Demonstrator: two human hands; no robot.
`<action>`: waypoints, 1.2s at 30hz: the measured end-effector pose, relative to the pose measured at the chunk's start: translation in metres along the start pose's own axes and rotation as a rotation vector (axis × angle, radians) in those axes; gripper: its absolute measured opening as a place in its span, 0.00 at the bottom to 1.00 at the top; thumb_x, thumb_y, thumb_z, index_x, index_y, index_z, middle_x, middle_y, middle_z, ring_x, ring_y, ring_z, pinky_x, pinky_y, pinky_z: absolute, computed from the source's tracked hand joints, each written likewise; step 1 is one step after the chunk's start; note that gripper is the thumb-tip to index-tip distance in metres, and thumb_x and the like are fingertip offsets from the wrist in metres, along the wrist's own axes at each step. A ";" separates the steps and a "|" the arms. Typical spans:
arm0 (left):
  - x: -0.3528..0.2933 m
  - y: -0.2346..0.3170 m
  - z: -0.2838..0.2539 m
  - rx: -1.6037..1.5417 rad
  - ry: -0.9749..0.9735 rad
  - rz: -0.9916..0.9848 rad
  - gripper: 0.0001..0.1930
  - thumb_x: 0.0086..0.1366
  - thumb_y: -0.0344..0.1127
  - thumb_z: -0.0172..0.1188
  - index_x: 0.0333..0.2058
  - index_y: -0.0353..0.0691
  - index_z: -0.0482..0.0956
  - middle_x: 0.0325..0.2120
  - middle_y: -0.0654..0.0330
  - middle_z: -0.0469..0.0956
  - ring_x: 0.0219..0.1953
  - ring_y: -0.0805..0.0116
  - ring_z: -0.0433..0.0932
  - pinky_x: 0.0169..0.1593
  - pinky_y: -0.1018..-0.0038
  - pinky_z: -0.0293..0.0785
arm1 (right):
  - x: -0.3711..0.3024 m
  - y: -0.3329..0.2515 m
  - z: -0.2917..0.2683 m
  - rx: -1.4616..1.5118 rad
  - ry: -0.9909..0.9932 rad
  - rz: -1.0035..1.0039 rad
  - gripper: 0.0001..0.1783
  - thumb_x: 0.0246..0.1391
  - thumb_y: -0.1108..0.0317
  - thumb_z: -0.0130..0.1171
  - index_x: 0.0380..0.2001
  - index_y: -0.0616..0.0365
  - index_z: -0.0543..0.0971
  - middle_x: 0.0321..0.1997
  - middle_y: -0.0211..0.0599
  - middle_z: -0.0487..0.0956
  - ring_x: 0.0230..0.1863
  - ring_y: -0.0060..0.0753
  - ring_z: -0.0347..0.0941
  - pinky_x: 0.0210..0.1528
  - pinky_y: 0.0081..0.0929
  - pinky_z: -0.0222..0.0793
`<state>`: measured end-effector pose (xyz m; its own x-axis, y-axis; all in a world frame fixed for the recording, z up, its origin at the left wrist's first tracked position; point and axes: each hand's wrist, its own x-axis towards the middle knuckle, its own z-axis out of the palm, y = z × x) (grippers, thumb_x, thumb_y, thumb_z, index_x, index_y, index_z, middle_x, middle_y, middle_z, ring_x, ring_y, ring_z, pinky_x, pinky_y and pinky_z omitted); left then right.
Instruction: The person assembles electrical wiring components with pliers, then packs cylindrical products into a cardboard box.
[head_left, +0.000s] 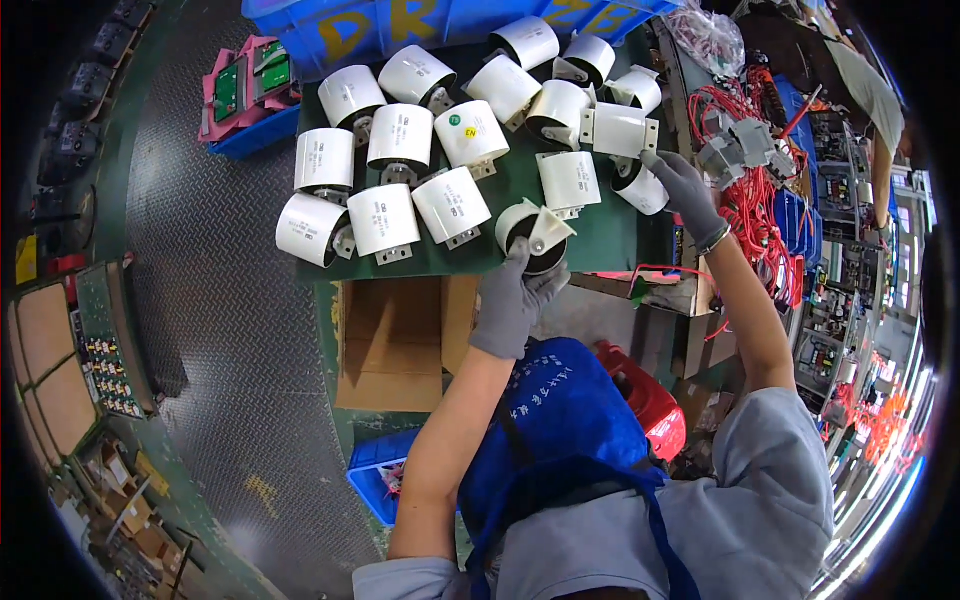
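Several white cylindrical capacitors with metal mounting brackets lie on a green tabletop [520, 170]. At the near edge my left hand [513, 300], in a grey glove, has its fingers closed on one capacitor [512, 222]; its dark end and pale bracket face me. My right hand [686, 195], also gloved, pinches the bracket end of another capacitor [619, 131], which overlaps its neighbours. Just below those fingertips lies a further capacitor [643, 192], partly covered by the hand. Between my hands rests one more capacitor [570, 180] with its bracket toward me.
A blue bin [300, 35] stands behind the capacitors. Red wires [745, 205] and grey connectors crowd the right side. Below the table edge are an open cardboard box [390, 345] and a red plastic object [665, 425]. Green circuit boards [228, 90] sit in pink foam at left.
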<state>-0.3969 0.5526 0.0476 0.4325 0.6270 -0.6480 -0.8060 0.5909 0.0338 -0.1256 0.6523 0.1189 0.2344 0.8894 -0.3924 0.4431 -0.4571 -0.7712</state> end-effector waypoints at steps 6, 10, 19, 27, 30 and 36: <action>0.009 0.014 0.017 0.211 0.075 0.146 0.20 0.64 0.48 0.56 0.41 0.34 0.74 0.32 0.57 0.77 0.34 0.68 0.79 0.37 0.74 0.80 | 0.004 0.030 -0.005 -0.183 0.145 -0.133 0.36 0.54 0.43 0.54 0.49 0.70 0.71 0.42 0.44 0.77 0.44 0.33 0.71 0.49 0.26 0.65; 0.012 0.008 -0.005 0.074 0.007 0.149 0.16 0.62 0.42 0.61 0.41 0.36 0.74 0.32 0.56 0.76 0.36 0.62 0.79 0.42 0.64 0.81 | -0.002 0.036 0.000 -0.238 0.277 -0.153 0.38 0.53 0.45 0.56 0.54 0.69 0.67 0.48 0.49 0.75 0.51 0.39 0.70 0.53 0.29 0.63; -0.002 0.005 -0.011 0.098 -0.022 0.155 0.10 0.63 0.38 0.59 0.37 0.38 0.74 0.33 0.59 0.74 0.34 0.66 0.77 0.42 0.68 0.80 | 0.028 -0.012 0.014 -0.481 0.133 -0.345 0.27 0.45 0.58 0.65 0.47 0.62 0.72 0.43 0.53 0.77 0.46 0.49 0.74 0.49 0.39 0.67; 0.019 0.013 -0.001 0.129 -0.083 0.210 0.11 0.64 0.39 0.57 0.37 0.37 0.74 0.32 0.62 0.73 0.34 0.71 0.73 0.43 0.71 0.77 | 0.018 0.001 0.039 -0.903 0.473 -0.453 0.21 0.42 0.59 0.62 0.39 0.58 0.74 0.39 0.50 0.75 0.42 0.53 0.73 0.42 0.45 0.69; 0.016 0.012 -0.016 0.157 -0.149 0.251 0.12 0.65 0.39 0.56 0.40 0.36 0.73 0.33 0.62 0.73 0.34 0.71 0.74 0.43 0.71 0.77 | 0.018 -0.005 0.034 -1.053 0.421 -0.436 0.23 0.42 0.58 0.62 0.42 0.57 0.74 0.41 0.50 0.76 0.43 0.53 0.74 0.44 0.43 0.69; -0.023 0.005 -0.045 0.252 -0.301 0.324 0.15 0.66 0.39 0.54 0.44 0.33 0.70 0.37 0.59 0.73 0.40 0.70 0.76 0.46 0.74 0.77 | -0.002 -0.008 0.014 -0.918 0.450 -0.543 0.36 0.44 0.50 0.64 0.53 0.62 0.70 0.47 0.54 0.76 0.47 0.49 0.74 0.49 0.39 0.68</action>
<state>-0.4290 0.5180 0.0290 0.3036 0.8950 -0.3267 -0.8116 0.4226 0.4034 -0.1419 0.6541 0.1191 0.0256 0.9716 0.2351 0.9983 -0.0125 -0.0572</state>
